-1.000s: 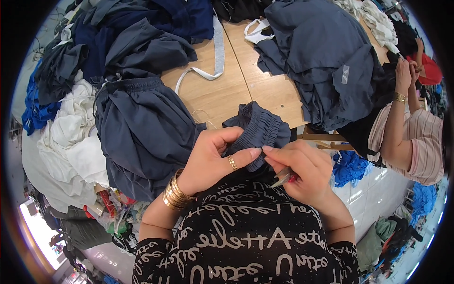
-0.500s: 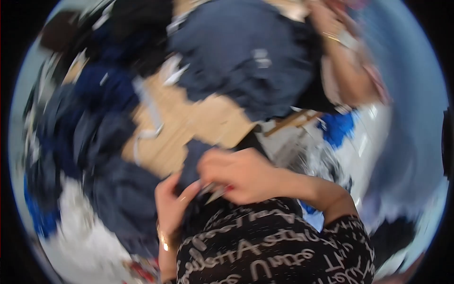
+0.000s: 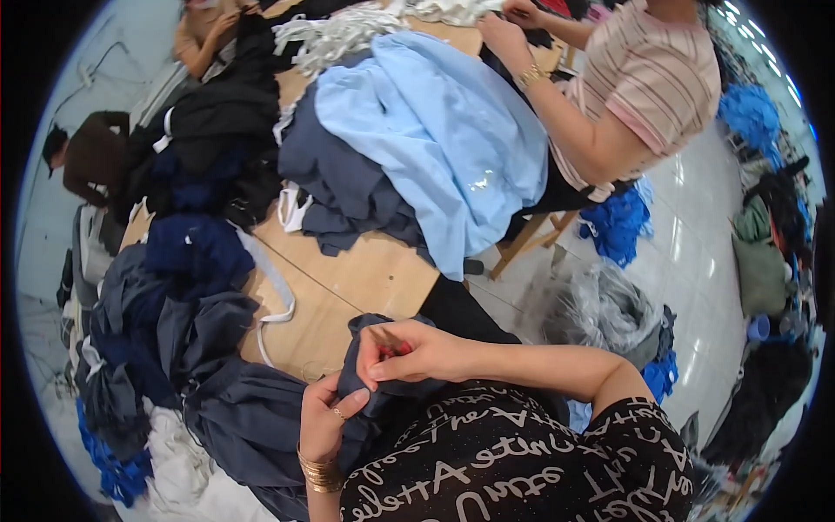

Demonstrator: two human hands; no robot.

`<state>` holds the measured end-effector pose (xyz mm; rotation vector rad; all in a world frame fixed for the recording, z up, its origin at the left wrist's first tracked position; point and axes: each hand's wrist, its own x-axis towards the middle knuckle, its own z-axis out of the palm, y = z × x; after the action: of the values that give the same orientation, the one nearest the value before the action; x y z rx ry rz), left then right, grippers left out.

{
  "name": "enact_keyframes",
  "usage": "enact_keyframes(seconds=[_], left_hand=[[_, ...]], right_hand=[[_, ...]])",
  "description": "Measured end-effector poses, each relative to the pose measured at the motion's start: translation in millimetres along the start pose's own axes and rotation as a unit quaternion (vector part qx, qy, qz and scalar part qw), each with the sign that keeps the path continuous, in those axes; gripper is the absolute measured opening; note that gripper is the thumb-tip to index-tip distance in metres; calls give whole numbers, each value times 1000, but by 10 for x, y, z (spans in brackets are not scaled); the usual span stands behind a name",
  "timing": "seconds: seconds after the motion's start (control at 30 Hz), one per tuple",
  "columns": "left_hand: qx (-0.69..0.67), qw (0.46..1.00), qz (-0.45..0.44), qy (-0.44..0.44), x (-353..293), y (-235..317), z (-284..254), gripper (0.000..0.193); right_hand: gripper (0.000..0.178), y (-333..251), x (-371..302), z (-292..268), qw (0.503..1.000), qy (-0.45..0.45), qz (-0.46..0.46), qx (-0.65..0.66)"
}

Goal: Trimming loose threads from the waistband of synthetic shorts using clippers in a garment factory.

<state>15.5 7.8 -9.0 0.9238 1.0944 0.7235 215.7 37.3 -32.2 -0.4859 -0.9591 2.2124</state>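
My left hand [image 3: 326,419] is closed on the edge of a dark grey garment [image 3: 252,418], thumb on top, bracelets at the wrist. Right beside it, my right hand [image 3: 417,352] has its fingers curled round red-handled thread snips [image 3: 396,348]. Its thumb and fingertip also pinch the same cloth. The snips' blades are mostly hidden by the fingers. From the hands the garment spreads left over the table edge and down beside my lap.
On the wooden table [image 3: 317,287] lies a pile topped by a light blue garment [image 3: 435,139]. Navy garments [image 3: 196,252] lie left, with a white strap [image 3: 277,291]. A co-worker in a striped shirt [image 3: 657,78] is at the far right. Clear plastic [image 3: 600,304] lies on the floor.
A light blue garment now lies on the far pile, which showed dark cloth on top before. The snips' blades, visible earlier, are now mostly covered by my right hand. My view has shifted.
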Motion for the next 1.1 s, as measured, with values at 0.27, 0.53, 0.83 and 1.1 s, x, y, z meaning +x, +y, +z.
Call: enact_keyframes(seconds=[0.27, 0.53, 0.83, 1.1], left_hand=[[3, 1000, -22, -22, -60, -62, -157, 21], [1, 999, -37, -12, -149, -74, -349, 26], [-178, 976, 41, 116, -165, -246, -512, 23], [-192, 975, 31, 111, -239, -299, -558, 23]], right_hand=[[15, -21, 135, 105, 991, -103, 16, -81], [15, -202, 38, -712, 905, 119, -51, -406], [20, -205, -18, -583, 759, 116, -22, -641], [20, -112, 113, -421, 740, 108, -31, -664]])
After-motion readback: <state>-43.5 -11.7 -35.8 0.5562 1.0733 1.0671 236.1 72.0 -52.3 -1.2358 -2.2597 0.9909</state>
